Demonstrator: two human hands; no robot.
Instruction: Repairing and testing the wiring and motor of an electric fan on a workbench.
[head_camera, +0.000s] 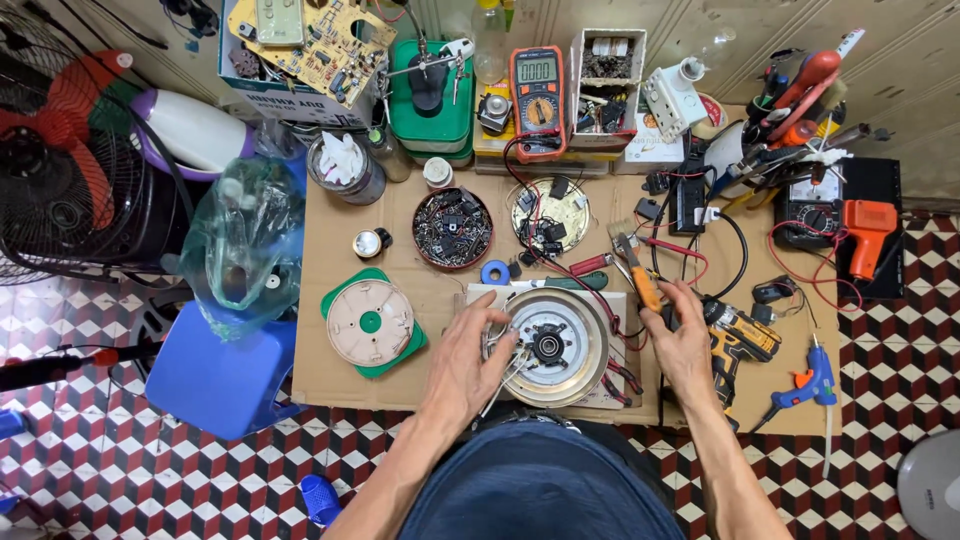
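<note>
Left hand (468, 352) on left rim of round metal appliance base (548, 346), fingers spread wide, tips touching wires at rim. Base sits upside-down, centre of cardboard sheet (330, 240) on floor, close to body. Right hand (683, 345) just right of base, fingers loosely curled over orange-handled brush (637, 270); firm grip or not, cannot tell. Yellow cordless drill (738, 338) beside right hand.
</note>
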